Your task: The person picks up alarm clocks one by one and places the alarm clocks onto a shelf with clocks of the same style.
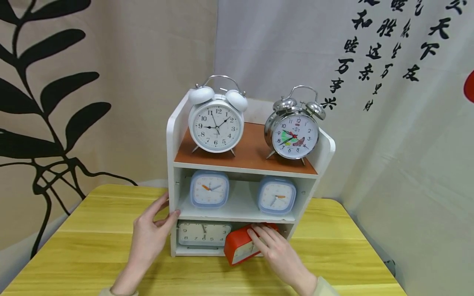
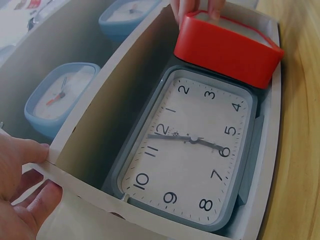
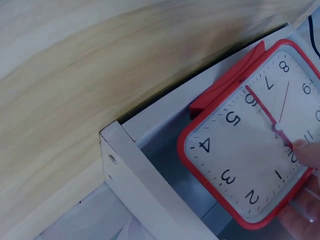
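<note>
My right hand (image 1: 277, 250) holds a red clock (image 1: 235, 243) at the lower compartment of a small white shelf (image 1: 237, 220). In the right wrist view its thumb presses on the clock's square white face (image 3: 240, 155), with the other fingers behind. The red clock is tilted and juts out past the shelf's front edge. My left hand (image 1: 152, 230) grips the shelf's left side panel, thumb at the front edge near the middle board and fingers on the outer side. Left of the red clock, a grey-blue rectangular clock (image 2: 195, 165) stands in the same compartment.
Two pale blue clocks, a left one (image 1: 209, 189) and a right one (image 1: 277, 195), stand in the middle compartment. On the brown top board are a white twin-bell alarm clock (image 1: 216, 123) and a silver one (image 1: 295, 135). The shelf stands on a wooden table (image 1: 92, 238) before a printed curtain (image 1: 155, 82).
</note>
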A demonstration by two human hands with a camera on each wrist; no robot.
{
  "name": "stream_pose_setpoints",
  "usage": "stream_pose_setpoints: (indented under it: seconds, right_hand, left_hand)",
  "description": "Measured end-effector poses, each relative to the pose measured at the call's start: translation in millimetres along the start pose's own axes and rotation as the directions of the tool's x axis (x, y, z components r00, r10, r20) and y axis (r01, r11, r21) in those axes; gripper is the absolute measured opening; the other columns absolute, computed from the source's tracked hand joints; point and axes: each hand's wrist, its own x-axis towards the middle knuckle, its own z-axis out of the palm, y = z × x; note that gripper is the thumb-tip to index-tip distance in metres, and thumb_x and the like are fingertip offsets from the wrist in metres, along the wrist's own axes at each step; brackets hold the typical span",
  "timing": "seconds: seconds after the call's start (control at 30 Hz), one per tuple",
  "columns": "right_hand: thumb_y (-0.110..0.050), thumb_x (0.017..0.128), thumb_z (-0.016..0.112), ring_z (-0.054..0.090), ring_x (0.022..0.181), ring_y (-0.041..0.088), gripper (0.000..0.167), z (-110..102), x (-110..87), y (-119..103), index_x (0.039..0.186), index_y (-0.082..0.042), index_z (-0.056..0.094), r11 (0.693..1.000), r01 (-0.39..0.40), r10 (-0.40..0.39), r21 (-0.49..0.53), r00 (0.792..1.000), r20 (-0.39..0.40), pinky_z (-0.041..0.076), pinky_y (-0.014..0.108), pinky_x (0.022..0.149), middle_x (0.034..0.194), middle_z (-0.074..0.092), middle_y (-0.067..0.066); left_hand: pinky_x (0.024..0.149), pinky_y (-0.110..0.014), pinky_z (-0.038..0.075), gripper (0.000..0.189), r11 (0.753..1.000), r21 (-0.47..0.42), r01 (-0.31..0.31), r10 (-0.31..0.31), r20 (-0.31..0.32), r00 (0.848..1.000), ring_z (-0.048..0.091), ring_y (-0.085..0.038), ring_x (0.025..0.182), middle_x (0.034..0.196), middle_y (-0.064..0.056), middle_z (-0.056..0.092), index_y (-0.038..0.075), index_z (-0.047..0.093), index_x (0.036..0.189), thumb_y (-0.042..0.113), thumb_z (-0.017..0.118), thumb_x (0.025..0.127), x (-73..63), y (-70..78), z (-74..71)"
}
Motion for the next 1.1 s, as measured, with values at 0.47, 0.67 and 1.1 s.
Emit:
stream_pose_setpoints:
  seconds: [0.47,0.67,1.1]
  right_hand:
    - [-0.002,0.087,0.062,0.070,0.101,0.019,0.044,7.3,-2.9,3.8,0.129,-0.007,0.071,0.996,-0.083,0.083,0.033,0.996,0.014,0.064,0.032,0.086,0.121,0.076,0.005]
    - [-0.002,0.082,0.074,0.070,0.101,0.019,0.047,6.5,-5.3,4.5,0.129,-0.007,0.072,0.995,-0.094,0.093,0.032,0.995,0.031,0.064,0.032,0.087,0.121,0.076,0.005]
    - [0.002,0.079,0.076,0.070,0.099,0.020,0.050,6.5,-9.1,6.8,0.128,-0.006,0.072,0.990,-0.132,0.130,0.040,0.991,0.036,0.065,0.034,0.086,0.119,0.076,0.006]
  left_hand:
    - [0.077,-0.005,0.058,0.056,1.000,0.006,-0.013,0.013,-0.006,1.000,0.069,-0.044,0.120,0.138,-0.029,0.067,0.005,0.056,0.150,0.002,0.074,0.096,-0.1,-0.6,0.7]
    - [0.077,-0.006,0.059,0.057,1.000,0.003,-0.013,0.013,-0.015,1.000,0.068,-0.043,0.119,0.137,-0.028,0.068,0.005,0.057,0.149,0.000,0.074,0.095,-0.3,-0.2,1.4]
    - [0.077,-0.007,0.059,0.057,1.000,-0.005,-0.012,0.012,-0.013,1.000,0.069,-0.043,0.118,0.138,-0.028,0.068,0.005,0.057,0.150,0.000,0.074,0.095,0.2,0.7,1.2]
